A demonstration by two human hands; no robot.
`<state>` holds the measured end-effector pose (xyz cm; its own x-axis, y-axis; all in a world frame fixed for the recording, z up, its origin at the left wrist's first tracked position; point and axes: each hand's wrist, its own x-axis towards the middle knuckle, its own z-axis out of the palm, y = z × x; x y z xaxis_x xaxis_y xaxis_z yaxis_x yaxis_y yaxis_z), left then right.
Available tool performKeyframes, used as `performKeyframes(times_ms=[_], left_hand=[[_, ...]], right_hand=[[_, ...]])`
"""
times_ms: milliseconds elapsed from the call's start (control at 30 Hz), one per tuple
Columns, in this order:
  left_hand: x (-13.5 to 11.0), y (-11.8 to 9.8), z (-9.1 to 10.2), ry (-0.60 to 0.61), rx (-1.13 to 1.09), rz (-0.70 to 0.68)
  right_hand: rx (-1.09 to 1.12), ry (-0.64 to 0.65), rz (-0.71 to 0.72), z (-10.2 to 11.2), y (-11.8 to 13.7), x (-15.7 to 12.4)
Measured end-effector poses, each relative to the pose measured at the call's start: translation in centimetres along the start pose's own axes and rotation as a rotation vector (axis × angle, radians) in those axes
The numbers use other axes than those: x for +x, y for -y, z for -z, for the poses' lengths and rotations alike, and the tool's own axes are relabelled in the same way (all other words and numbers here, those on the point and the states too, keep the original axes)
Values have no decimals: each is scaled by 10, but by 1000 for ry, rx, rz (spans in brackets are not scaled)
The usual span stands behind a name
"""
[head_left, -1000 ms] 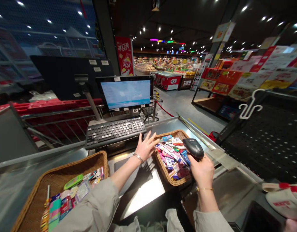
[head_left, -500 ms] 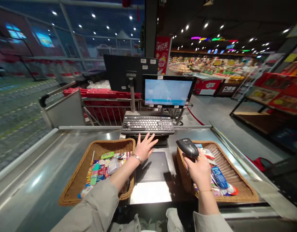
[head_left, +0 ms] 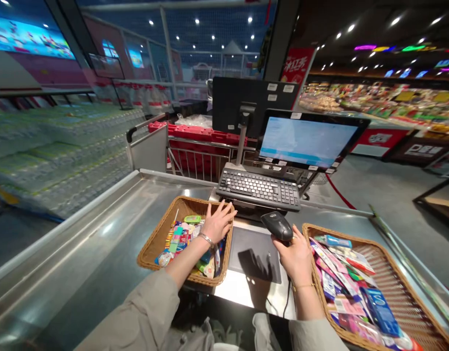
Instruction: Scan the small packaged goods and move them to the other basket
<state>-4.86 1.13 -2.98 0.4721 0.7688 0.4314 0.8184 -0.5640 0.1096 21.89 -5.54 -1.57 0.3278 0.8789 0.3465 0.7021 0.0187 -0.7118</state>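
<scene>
My right hand (head_left: 295, 256) is closed round a black handheld barcode scanner (head_left: 277, 225), held over the dark scan plate (head_left: 255, 253) of a steel checkout counter. Its cable runs down past my wrist. My left hand (head_left: 217, 222) is open with fingers spread, hovering above the right part of a wicker basket (head_left: 157, 234) holding several small colourful packets. A silver bracelet sits on that wrist. A second wicker basket (head_left: 394, 282) of small packets lies to the right of my right hand.
A black keyboard (head_left: 259, 187) and a lit till screen (head_left: 307, 144) stand just behind the hands, with a dark customer display (head_left: 246, 100) behind them. Red shopping trolleys (head_left: 195, 139) are parked beyond the counter. Store shelves and displays fill the right background.
The view has swung to the left. My left hand has moved from the right basket across the scan plate to over the left basket. The scanner stays in my right hand.
</scene>
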Motion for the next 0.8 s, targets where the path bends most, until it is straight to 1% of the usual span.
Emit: performKeyframes(times_ms=[267,500,633,800], left_hand=[[-32,38,6,50,34,116],[-58,68,3,103,58,181],[-67,80,-1,108,62,208],[-73,89,-2,141,45,253]], right_hand=[[57,98,-12,-18,18,-4],[54,158,19,-34,19,-6],[48,175,24,-42,20,-8],[38,199,32,-49,21,-7]])
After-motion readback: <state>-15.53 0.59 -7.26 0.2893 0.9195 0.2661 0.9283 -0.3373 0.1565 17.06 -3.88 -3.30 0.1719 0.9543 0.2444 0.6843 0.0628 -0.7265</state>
